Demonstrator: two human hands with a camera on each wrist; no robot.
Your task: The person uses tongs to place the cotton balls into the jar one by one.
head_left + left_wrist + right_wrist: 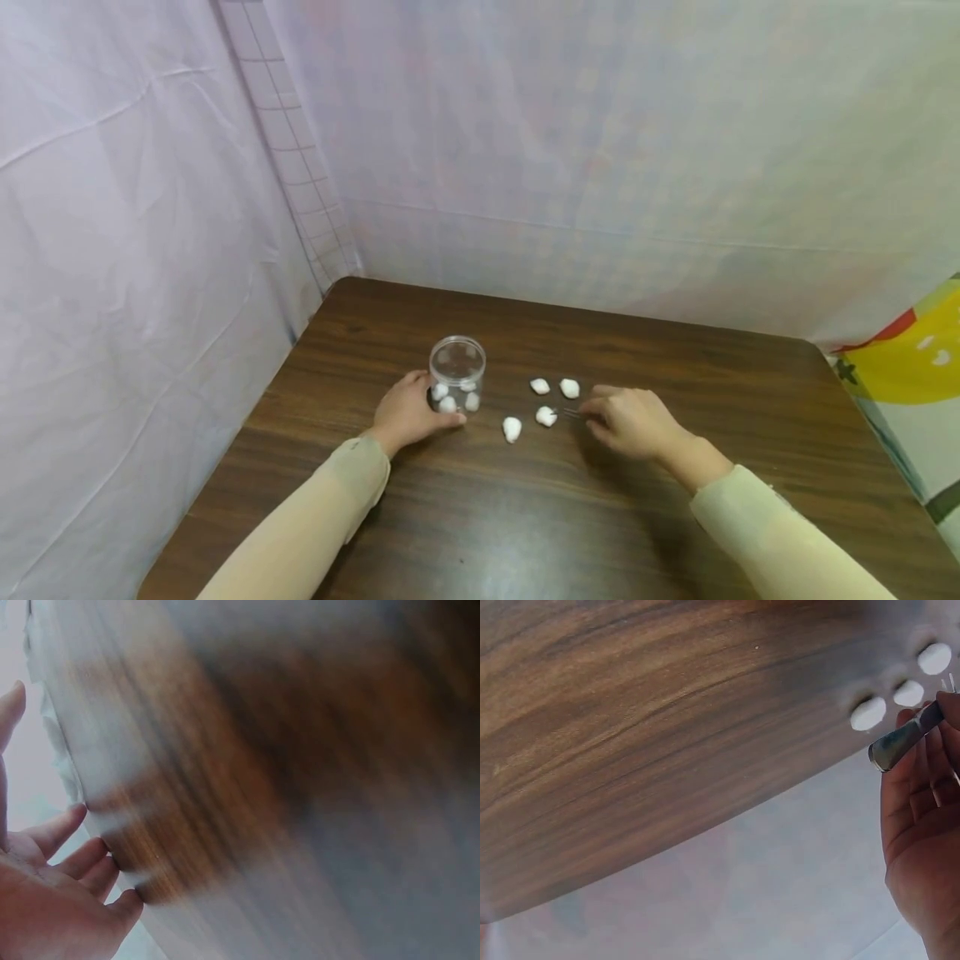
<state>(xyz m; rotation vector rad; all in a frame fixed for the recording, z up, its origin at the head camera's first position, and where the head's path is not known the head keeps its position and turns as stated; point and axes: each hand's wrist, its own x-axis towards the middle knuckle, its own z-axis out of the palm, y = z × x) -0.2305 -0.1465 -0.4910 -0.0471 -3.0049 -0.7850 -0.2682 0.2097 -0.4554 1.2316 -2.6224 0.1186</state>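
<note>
A clear jar point(457, 360) with several cotton balls in its bottom stands upright on the table. My left hand point(408, 412) holds it from the left side, thumb along the front and fingers around the back. In the left wrist view the left hand point(64, 889) shows at the lower left edge; the jar is out of sight there. My right hand point(630, 421) pinches metal tweezers point(904, 742), their two thin tips pointing left at a cotton ball point(546, 417). Whether the tips grip it is too small to tell. Other cotton balls point(512, 429) lie close by.
A brown wood-grain table point(517, 533) carries everything. Pale cloth point(600, 167) hangs along its back and left side. At the right edge a yellow patterned cloth point(915, 367) shows beyond the table.
</note>
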